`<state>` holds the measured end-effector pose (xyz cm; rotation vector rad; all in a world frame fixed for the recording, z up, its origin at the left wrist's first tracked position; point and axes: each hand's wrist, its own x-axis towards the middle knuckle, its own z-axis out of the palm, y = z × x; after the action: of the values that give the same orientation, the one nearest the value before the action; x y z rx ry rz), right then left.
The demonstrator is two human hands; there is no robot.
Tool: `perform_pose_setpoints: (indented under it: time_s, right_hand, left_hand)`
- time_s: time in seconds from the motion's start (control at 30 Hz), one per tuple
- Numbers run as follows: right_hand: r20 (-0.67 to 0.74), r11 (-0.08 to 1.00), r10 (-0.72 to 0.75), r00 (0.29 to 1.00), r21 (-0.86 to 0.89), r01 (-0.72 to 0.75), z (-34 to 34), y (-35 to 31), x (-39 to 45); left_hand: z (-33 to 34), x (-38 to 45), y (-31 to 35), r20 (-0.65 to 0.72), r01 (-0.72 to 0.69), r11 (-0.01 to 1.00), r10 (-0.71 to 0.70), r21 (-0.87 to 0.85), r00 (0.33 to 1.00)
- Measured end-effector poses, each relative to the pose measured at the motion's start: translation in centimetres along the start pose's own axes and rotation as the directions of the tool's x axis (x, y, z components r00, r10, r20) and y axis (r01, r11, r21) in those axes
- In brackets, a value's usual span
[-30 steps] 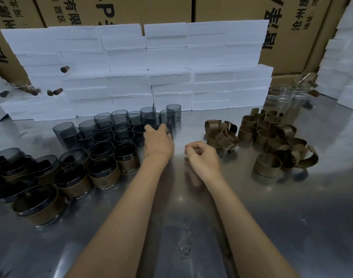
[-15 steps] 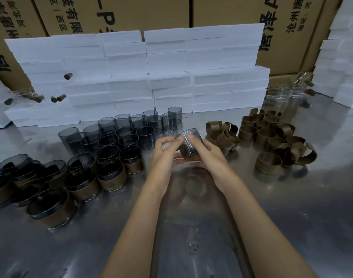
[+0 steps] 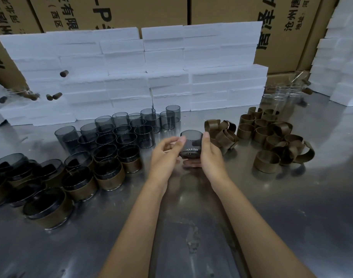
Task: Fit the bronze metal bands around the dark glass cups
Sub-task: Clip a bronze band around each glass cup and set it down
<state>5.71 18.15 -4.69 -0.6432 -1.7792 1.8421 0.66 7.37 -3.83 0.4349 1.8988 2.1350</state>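
i hold one small dark see-through glass cup up off the shiny grey metal table, in front of me and in the middle. my right hand has its fingers curled under and around the right side of the cup, with the thumb up by the rim. my left hand is half open, and its fingertips touch the left side of the cup. the cup has no band on it. to the right of my hands lies a messy pile of bronze metal bands, some closed in rings and some sprung open. to the left and a bit behind stand many bare dark glass cups close together. nearer to me on the left are dark cups with bronze bands around them. behind it all is a wall of white foam blocks, with brown cardboard boxes behind that.
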Motion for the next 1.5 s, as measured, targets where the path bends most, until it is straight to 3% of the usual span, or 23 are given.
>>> perform_pose_setpoints:
  time_s: [0.13, 0.2, 0.33, 0.43, 0.53, 0.7, 0.87, 1.07, 1.2, 1.33, 1.43, 1.5]
  right_hand:
    - [-0.077, 0.988, -0.116, 0.99, -0.109, 0.107, -0.3, 0.6, 0.3]
    - [-0.067, 0.989, -0.141, 0.988, -0.065, 0.136, -0.4, 0.2, 0.1]
    - [0.078, 0.999, -0.052, 0.996, 0.002, 0.052, -0.4, -0.6, -0.8]
    - [0.291, 0.998, 0.011, 0.957, 0.06, -0.03, -0.3, -0.8, -1.1]
    - [0.368, 0.986, -0.003, 0.93, 0.154, -0.057, -0.6, -0.9, -0.8]
    - [0.239, 0.998, 0.044, 0.97, 0.035, -0.054, -0.1, -0.7, -0.5]
    - [0.083, 0.992, -0.057, 0.995, -0.108, 0.066, 0.2, -0.5, -0.7]
    - [0.012, 0.988, -0.13, 0.991, -0.077, 0.131, -0.5, -0.2, -0.3]
    - [-0.005, 0.988, -0.154, 0.988, -0.02, 0.154, -0.4, -0.2, -0.3]
    - [0.097, 0.988, -0.057, 0.994, 0.146, 0.042, -0.2, -0.5, -0.9]
    - [0.326, 0.987, -0.006, 0.945, 0.152, -0.046, 0.0, -0.8, -1.1]
    - [0.33, 0.984, -0.012, 0.944, 0.171, -0.047, 0.8, -1.2, -1.7]
  left_hand:
    - [-0.4, 0.4, 0.0, -0.075, -0.033, 0.999, 0.034, 0.014, 0.997]
    - [-0.5, 0.6, 0.1, -0.092, -0.005, 1.0, 0.003, -0.025, 0.996]
    - [-0.3, 0.5, 0.8, 0.036, 0.043, 0.989, -0.039, -0.138, 0.999]
    - [0.8, 0.0, 0.4, 0.071, 0.061, 0.998, -0.059, -0.023, 0.996]
    - [1.5, -0.3, 0.0, 0.024, 0.048, 0.987, -0.052, 0.154, 0.998]
    - [1.5, 0.0, -0.5, -0.058, -0.119, 0.983, 0.128, 0.141, 0.99]
    - [1.4, 0.1, -1.0, -0.145, -0.237, 0.945, 0.273, 0.226, 0.951]
    - [1.5, -0.3, -0.6, -0.084, -0.139, 0.966, 0.16, 0.218, 0.984]
    - [0.9, 0.1, -0.5, -0.054, -0.074, 0.992, 0.08, 0.106, 0.995]
    - [0.5, 0.6, -0.5, -0.021, 0.053, 0.994, -0.051, 0.099, 0.998]
    - [1.4, 0.3, -0.5, -0.036, 0.063, 0.991, -0.059, 0.122, 0.998]
    - [2.3, 0.3, -0.5, -0.023, 0.082, 0.988, -0.08, 0.133, 0.997]
